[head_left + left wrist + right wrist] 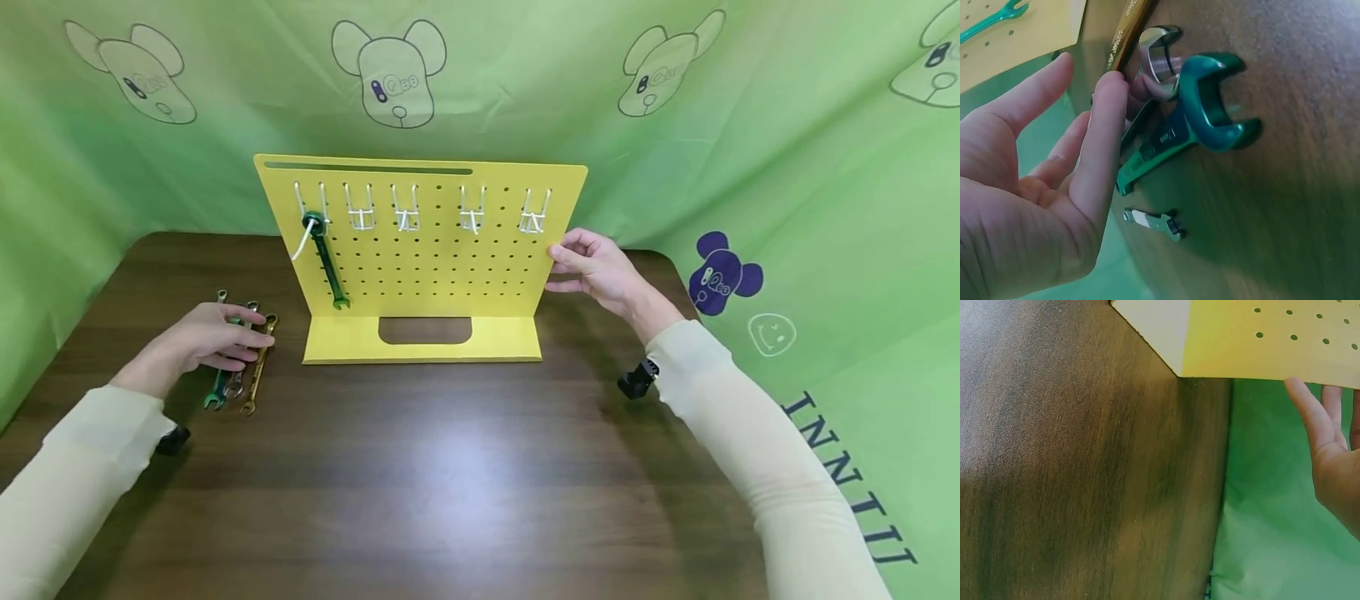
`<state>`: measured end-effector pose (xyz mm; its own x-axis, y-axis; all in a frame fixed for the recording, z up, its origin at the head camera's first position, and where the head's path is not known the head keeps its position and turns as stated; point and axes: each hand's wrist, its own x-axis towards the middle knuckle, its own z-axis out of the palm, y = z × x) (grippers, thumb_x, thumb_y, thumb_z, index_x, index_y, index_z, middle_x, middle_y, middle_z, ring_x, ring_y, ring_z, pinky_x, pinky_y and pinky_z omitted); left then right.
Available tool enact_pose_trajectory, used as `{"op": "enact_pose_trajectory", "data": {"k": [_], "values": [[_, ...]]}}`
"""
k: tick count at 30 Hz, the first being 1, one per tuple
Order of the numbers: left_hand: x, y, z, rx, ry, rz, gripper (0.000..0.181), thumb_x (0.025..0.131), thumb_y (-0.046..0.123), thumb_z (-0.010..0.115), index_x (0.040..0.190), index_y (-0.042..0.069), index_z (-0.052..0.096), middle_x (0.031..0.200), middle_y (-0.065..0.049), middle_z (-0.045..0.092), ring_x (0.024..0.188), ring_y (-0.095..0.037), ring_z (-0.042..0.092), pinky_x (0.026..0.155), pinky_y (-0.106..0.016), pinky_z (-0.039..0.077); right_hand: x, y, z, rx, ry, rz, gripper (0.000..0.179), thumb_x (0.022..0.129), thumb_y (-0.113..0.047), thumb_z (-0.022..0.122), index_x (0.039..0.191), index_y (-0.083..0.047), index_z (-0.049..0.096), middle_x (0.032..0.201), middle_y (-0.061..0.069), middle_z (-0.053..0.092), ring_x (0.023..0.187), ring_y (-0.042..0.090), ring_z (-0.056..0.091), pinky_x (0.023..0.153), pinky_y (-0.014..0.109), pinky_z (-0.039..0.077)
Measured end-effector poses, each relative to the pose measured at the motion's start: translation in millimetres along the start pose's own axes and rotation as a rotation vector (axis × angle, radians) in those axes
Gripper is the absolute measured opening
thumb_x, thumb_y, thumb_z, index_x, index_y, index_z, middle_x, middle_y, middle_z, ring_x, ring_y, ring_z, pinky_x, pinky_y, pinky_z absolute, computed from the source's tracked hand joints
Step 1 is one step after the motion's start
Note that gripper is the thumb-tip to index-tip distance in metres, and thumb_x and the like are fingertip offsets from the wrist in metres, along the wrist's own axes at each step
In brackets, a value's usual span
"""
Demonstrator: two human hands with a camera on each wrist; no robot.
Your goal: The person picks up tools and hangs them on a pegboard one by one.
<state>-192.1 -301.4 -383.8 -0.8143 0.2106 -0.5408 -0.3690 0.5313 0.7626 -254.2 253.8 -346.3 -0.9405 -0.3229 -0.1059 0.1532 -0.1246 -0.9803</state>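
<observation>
My left hand (217, 337) hovers over combination wrenches lying side by side on the table, its fingers loosely extended. They include a green wrench (218, 392), a silver wrench (235, 385) and a gold wrench (259, 367); the hand hides their middles in the head view. In the left wrist view the open end of the green wrench (1210, 103) lies beyond the fingers. My right hand (596, 271) holds the right edge of a yellow pegboard (427, 275), thumb at the front and fingers behind. A dark green wrench (327, 265) hangs from the leftmost hook.
Several more white hooks (406, 218) line the board's upper part. The board's base (337, 337) stands on the brown wooden table (450, 467). Green printed cloth (517, 83) surrounds the table at the back and sides.
</observation>
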Motion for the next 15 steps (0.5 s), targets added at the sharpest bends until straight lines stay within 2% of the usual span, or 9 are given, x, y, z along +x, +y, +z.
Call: {"op": "enact_pose_trajectory", "data": {"k": [8, 15], "values": [[8.1, 4.4, 13.0, 0.025, 0.072, 0.001, 0.077, 0.077, 0.020, 0.081, 0.136, -0.002, 0.038, 0.089, -0.004, 0.069, 0.083, -0.023, 0.065, 0.074, -0.041, 0.057, -1.2, 0, -2, 0.007, 0.011, -0.015, 0.010, 0.089, -0.008, 0.066, 0.095, -0.003, 0.061, 0.093, 0.008, 0.059, 0.084, 0.025, 0.066, 0.086, 0.060, 0.045], [8.3, 2.3, 18.9, 0.000, 0.100, 0.012, 0.075, 0.078, 0.013, 0.079, 0.136, -0.003, 0.034, 0.093, -0.006, 0.069, 0.082, -0.024, 0.065, 0.073, -0.040, 0.057, 0.9, 2, 1, 0.011, 0.008, -0.011, 0.009, 0.089, -0.008, 0.066, 0.095, -0.003, 0.061, 0.094, 0.009, 0.058, 0.085, 0.025, 0.066, 0.086, 0.059, 0.047]]}}
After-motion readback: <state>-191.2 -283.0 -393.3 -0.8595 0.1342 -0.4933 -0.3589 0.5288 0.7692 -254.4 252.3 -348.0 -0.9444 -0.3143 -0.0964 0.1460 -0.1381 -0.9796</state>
